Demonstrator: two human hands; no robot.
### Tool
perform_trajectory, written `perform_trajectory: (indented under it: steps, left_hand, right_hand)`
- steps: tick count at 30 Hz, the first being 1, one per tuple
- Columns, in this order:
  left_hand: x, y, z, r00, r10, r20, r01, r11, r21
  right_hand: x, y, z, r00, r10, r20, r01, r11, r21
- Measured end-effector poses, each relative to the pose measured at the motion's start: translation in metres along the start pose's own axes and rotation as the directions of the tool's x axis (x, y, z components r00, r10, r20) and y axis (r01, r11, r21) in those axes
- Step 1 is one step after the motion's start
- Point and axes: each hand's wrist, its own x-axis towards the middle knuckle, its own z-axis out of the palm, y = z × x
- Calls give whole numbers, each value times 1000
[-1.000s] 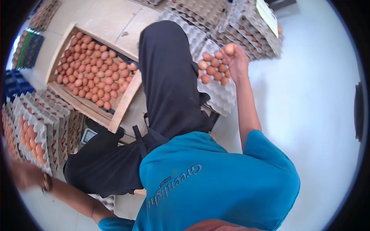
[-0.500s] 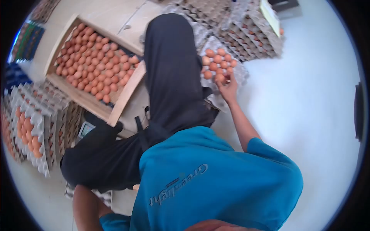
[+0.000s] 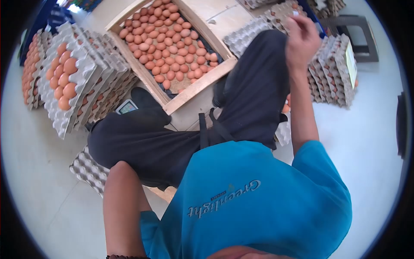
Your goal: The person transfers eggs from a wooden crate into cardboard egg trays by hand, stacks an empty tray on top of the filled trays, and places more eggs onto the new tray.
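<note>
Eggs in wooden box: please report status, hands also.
Right hand beside right leg, grip unclear; left hand out of view. Eggs loose in wooden box. Leg partly hides egg tray.

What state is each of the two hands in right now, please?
Left hand: out of view, so it cannot be told.
Right hand: partly curled; whether it holds anything cannot be told.

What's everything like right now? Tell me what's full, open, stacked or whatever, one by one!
Wooden crate: open-topped, well filled
Brown eggs inside: loose, close together
Left tray stack: stacked up, some eggs on top
Right tray stack: stacked up, eggs showing between layers
Pale tray: bare cups showing
Small device: front visible, can't tell if on
Right hand: fingers bent, can't tell if holding anything
Left hand: out of view
</note>
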Motion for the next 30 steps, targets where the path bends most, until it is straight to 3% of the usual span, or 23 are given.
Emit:
perform_trajectory:
  steps: [2,3,4,5,6,7,8,9,10,11,14,16,17,20,21,23,25,30]
  left_hand:
    - [-2,9,-16,997,9,-83,-11,1000,-16]
    - [-6,14,-26,990,22,-140,-26,999,-23]
    - [-9,21,-36,980,39,-196,-47,998,-33]
    - [-15,27,-47,963,65,-260,-78,996,-39]
    - [-20,33,-57,944,84,-318,-102,994,-40]
    - [-24,40,-68,923,112,-367,-134,990,-35]
    - [-26,46,-77,907,126,-402,-148,989,-24]
    - [-34,56,-90,875,172,-452,-199,980,-13]
    - [-38,65,-101,849,201,-489,-228,974,6]
    - [-43,73,-110,822,228,-521,-250,968,29]
    - [-56,97,-137,742,299,-600,-300,948,102]
    - [-61,112,-150,699,343,-627,-320,935,155]
    - [-63,118,-155,682,356,-639,-320,931,178]
    - [-63,126,-164,639,385,-666,-304,922,240]
    - [-62,127,-167,626,396,-672,-308,917,253]
    - [-62,126,-171,603,414,-682,-311,909,277]
    - [-59,125,-174,587,425,-689,-309,904,295]
    - [-50,119,-176,577,445,-684,-301,895,329]
  right_hand:
    - [4,-5,73,961,-34,275,5,995,104]
    - [-6,-4,112,914,32,404,-109,979,170]
    - [-16,-3,147,859,43,511,-83,995,56]
    - [-30,14,182,784,42,620,-102,993,61]
    - [-44,34,215,662,128,739,-184,983,-6]
    - [-62,61,246,610,119,783,-76,993,-92]
    - [-82,92,276,560,215,800,-11,968,-252]
    - [-94,103,292,500,302,812,-138,953,-269]
    - [-96,114,305,252,494,832,-249,864,-437]
    - [-109,141,321,246,559,792,-305,820,-484]
    - [-130,214,363,535,610,585,-399,793,-461]
    - [-108,196,374,658,501,562,-302,859,-413]
    - [-96,204,386,685,520,510,-326,845,-424]
    - [-74,194,407,744,564,358,-331,777,-536]
    - [-72,200,417,726,592,350,-349,756,-554]
    - [-76,211,434,747,535,396,-235,769,-595]
    - [-80,185,440,677,651,343,-247,640,-727]
    - [-93,200,451,708,613,352,-164,627,-762]
